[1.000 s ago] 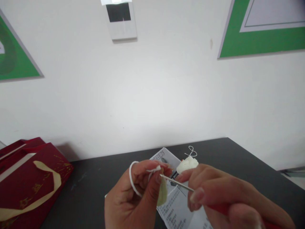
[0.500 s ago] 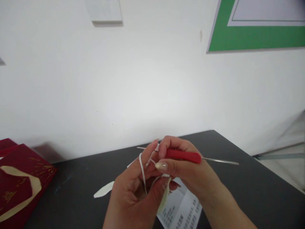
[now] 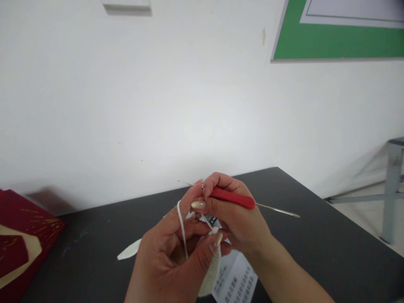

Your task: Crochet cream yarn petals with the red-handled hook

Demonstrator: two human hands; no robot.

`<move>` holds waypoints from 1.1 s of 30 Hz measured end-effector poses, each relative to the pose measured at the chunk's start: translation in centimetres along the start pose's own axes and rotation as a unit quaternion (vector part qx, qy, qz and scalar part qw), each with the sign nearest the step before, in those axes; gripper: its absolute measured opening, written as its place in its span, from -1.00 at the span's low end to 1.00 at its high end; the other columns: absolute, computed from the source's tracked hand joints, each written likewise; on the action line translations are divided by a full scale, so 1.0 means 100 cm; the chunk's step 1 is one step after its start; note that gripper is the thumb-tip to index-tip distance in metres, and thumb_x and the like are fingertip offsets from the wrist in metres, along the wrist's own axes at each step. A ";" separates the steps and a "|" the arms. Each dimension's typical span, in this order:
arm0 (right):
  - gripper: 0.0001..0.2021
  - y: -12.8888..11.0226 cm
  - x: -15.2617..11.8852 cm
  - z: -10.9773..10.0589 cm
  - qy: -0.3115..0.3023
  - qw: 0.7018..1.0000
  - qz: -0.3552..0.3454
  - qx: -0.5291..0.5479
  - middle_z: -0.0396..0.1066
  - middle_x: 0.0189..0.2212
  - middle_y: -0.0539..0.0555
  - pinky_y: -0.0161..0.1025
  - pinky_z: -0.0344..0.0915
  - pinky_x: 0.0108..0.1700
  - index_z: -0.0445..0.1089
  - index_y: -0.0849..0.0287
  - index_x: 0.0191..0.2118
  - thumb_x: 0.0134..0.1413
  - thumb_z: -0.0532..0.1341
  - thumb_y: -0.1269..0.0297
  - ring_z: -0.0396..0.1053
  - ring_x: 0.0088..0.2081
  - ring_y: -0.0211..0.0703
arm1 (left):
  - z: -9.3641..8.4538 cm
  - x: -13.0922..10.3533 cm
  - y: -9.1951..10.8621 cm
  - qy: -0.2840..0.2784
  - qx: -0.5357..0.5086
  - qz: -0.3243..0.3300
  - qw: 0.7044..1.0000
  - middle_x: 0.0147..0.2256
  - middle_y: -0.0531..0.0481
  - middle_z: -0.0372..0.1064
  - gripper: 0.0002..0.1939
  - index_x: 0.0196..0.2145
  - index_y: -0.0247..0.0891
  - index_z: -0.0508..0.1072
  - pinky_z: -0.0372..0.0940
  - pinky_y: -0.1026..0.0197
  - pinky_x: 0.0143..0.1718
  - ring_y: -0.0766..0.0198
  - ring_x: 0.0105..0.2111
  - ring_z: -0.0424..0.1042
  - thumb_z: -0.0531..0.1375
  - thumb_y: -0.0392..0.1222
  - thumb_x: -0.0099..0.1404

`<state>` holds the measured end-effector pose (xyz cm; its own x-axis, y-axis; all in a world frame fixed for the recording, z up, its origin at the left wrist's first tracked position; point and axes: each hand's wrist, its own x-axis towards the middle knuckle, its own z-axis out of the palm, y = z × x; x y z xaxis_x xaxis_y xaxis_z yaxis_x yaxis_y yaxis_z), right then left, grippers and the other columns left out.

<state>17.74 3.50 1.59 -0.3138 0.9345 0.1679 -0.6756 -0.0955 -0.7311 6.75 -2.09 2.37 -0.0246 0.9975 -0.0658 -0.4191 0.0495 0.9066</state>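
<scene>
My right hand (image 3: 232,206) is closed round the red handle of a crochet hook (image 3: 233,198); thin metal shafts stick out at both ends. White yarn (image 3: 182,225) loops over the index finger of my left hand (image 3: 176,252). Between the left thumb and fingers I pinch a cream-white crocheted piece (image 3: 211,273), which hangs down below the thumb. A strand runs from its top edge up toward the right fingertips. Both hands nearly touch, and the fingers hide part of the stitches.
A printed paper sheet (image 3: 236,280) lies under my hands on the black table (image 3: 104,240). Left of them rests a cream leaf-shaped piece (image 3: 129,251). A dark red gift bag (image 3: 28,235) stands at the far left. Behind is a white wall (image 3: 195,92); a metal frame (image 3: 391,189) stands at right.
My view has shifted slightly. The right hand with the hook has risen a little from the crocheted piece, and more of that piece and its strand now shows.
</scene>
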 end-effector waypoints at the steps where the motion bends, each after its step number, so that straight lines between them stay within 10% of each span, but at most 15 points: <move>1: -0.74 0.000 0.000 0.000 0.001 1.000 -0.010 -0.002 0.45 -0.59 -0.10 -0.54 0.26 -0.60 0.38 0.21 -0.50 -0.23 0.44 0.62 0.34 -0.61 -0.43 | 0.000 0.000 0.000 0.001 0.004 -0.007 1.000 -0.55 0.04 0.58 -0.39 0.01 -0.06 0.57 0.47 0.29 -0.42 0.25 -0.56 0.55 0.48 -0.25 -0.06; 25: -0.79 -0.004 0.003 -0.001 0.027 0.985 -0.089 -0.143 0.52 -0.51 -0.07 -0.45 0.35 -0.43 0.44 0.15 -0.43 -0.18 0.48 0.45 0.44 -0.49 -0.34 | 0.001 0.001 0.005 -0.047 -0.057 -0.056 0.996 -0.56 -0.01 0.58 -0.14 0.21 -0.12 0.33 0.46 0.24 -0.45 0.19 -0.56 0.56 0.47 -0.33 -0.04; 28: -0.84 -0.012 -0.002 -0.005 0.060 0.954 -0.184 -0.229 0.57 -0.33 -0.02 -0.40 0.41 -0.35 0.52 0.07 -0.19 0.07 0.38 0.27 0.47 -0.42 -0.33 | 0.000 0.004 0.006 -0.019 -0.072 -0.031 0.997 -0.57 -0.01 0.58 -0.33 0.04 -0.08 0.50 0.46 0.27 -0.48 0.19 -0.57 0.57 0.49 -0.33 -0.05; 33: -0.83 -0.022 -0.022 0.001 0.118 0.872 -0.354 -0.316 0.51 -0.57 -0.05 -0.34 0.36 -0.54 0.52 0.02 -0.13 0.29 0.18 0.27 0.40 -0.60 -0.28 | 0.000 0.007 0.007 0.019 -0.068 0.030 0.997 -0.56 -0.06 0.61 -0.81 -0.50 -0.23 0.63 0.43 0.38 -0.55 0.21 -0.58 0.58 0.52 -0.25 -0.12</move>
<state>19.84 1.62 2.93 0.2297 0.7345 0.6385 -0.1178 0.6723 -0.7309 6.41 -1.31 2.92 -0.0871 0.9957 -0.0316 -0.5345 -0.0199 0.8449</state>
